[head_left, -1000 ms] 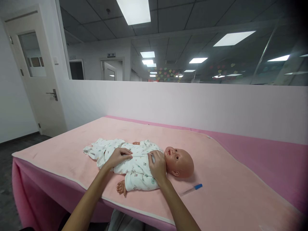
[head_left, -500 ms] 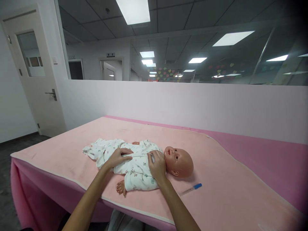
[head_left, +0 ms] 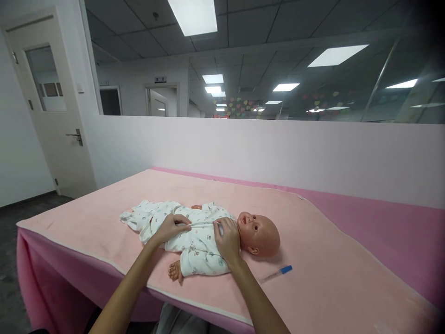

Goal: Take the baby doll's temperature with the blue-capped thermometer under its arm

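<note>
"Doll (head_left: 259, 234) where?"
"Lies face up on the pink-covered table (head_left: 330, 246), dressed in a white patterned outfit (head_left: 205, 263)."
"And with the left hand (head_left: 171, 227)?"
"Pinches the front of the outfit around the belly, with a narrow grip."
"With the right hand (head_left: 227, 236)?"
"Pinches the same front at the chest, near the neck, also with a narrow grip."
"Anything nearby?"
"Just on the near side of the doll, a blue-capped clear stick (head_left: 277, 274), apart from both hands"
</note>
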